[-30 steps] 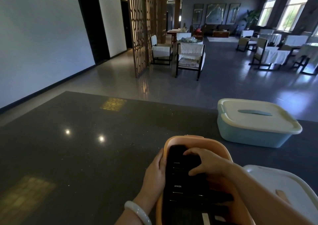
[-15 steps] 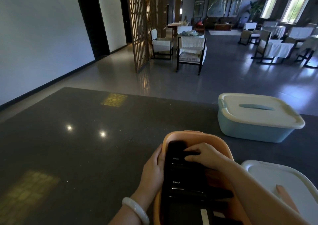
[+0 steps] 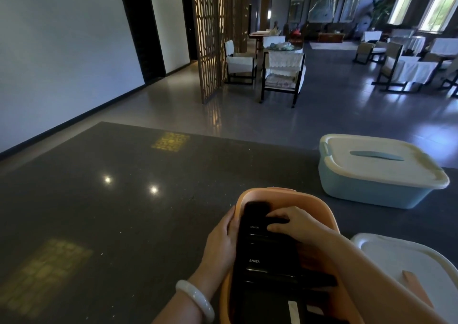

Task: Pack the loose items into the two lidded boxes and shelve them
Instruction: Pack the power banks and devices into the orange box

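An open orange box [image 3: 319,206] sits at the near edge of the dark counter, filled with several black Anker devices [image 3: 257,254] lying side by side. My left hand [image 3: 220,242] holds the box's left wall from outside. My right hand [image 3: 295,222] reaches into the box with its fingers curled over the far black device. The orange box's white lid [image 3: 386,259] lies flat on the counter to the right, its orange handle showing. A blue box [image 3: 359,187] with its white lid on stands at the far right of the counter.
The dark speckled counter [image 3: 111,212] stretches away to the left and ahead. Beyond its far edge is a hall floor with a wooden lattice screen [image 3: 213,38] and white-covered chairs [image 3: 282,73].
The view has tilted down slightly. My right hand's fingers have shifted a little on the far black device. My left hand has stayed on the box's wall.
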